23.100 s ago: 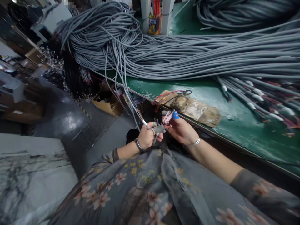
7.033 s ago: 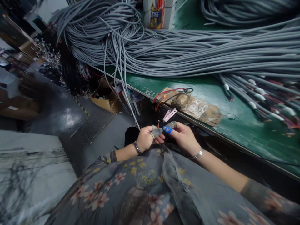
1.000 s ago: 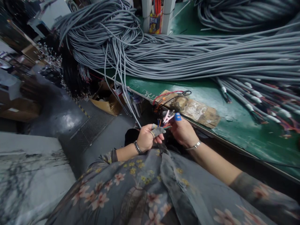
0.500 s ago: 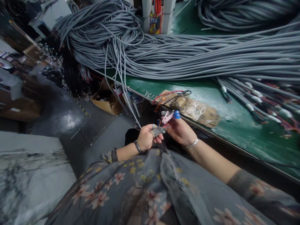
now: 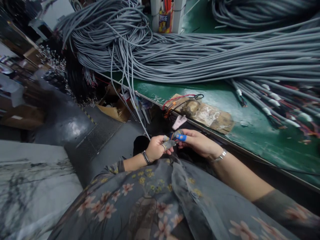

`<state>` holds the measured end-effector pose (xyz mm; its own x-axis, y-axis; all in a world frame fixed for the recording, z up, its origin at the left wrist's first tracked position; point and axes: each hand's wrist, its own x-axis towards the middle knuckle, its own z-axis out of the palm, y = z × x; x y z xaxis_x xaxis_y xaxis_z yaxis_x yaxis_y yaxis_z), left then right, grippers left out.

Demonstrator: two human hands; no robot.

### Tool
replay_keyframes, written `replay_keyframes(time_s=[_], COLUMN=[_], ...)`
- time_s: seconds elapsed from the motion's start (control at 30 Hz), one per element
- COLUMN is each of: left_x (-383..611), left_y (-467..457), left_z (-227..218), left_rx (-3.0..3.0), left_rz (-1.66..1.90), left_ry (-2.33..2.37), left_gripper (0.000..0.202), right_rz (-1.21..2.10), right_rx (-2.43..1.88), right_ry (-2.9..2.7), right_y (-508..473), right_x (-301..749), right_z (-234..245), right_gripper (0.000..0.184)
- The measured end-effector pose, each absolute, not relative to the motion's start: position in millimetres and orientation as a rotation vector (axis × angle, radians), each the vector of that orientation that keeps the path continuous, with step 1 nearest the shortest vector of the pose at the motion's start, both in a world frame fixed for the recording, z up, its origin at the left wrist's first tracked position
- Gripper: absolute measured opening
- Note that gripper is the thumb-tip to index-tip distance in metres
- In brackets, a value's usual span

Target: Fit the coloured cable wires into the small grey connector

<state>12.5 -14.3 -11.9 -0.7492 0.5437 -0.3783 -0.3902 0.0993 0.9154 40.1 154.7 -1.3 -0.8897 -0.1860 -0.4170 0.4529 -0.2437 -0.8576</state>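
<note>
My left hand [image 5: 156,149] is closed around the end of a grey cable [image 5: 136,108] that hangs down from the bench. Its thumb and finger wear grey tape. My right hand [image 5: 197,143], with a blue-taped fingertip [image 5: 181,137], pinches the thin coloured wires [image 5: 172,136] that stick out of that cable end. The two hands touch just in front of the bench edge. A small pink cutter [image 5: 179,122] hangs right above them, held by neither hand.
A green workbench [image 5: 250,130] carries a big pile of grey cables [image 5: 200,56] and a taped cardboard pad [image 5: 205,113] with red and black wires. Stripped, white-tagged cable ends [image 5: 272,96] lie at the right. A cardboard box [image 5: 113,111] sits on the floor.
My right hand has come down from beside the pink cutter and closed on the wires at my left hand. The left hand has stayed put.
</note>
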Motion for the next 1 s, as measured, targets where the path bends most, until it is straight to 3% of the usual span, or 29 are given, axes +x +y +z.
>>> replay_keyframes(time_s=[0.27,0.5,0.63,0.8,1.0], left_x=[10,11,12,9,11], left_y=[-10,-9,-8,-11,-14], left_z=[-9,-12,-13,-10,-15], left_rx=[0.153,-0.023,0.018,0.180,0.142], left_rz=[1.495,1.707,1.731,1.613,1.724], left_ry=[1.669,1.622,1.606,1.609,1.673], left_gripper=[0.027,0.048,0.057,0.056,0.059], right_rz=[-2.083,-2.324,-2.398,-2.351,-2.330], right_rx=[0.178,0.432,0.465,0.390,0.458], right_ry=[2.029,1.573,1.613,1.821,1.929], right_y=[143,144,137,131,125], right_x=[45,50,52,48,45], right_z=[-3,-17,-20,-17,-15], right_gripper=[0.044,0.059,0.051,0.041,0.041])
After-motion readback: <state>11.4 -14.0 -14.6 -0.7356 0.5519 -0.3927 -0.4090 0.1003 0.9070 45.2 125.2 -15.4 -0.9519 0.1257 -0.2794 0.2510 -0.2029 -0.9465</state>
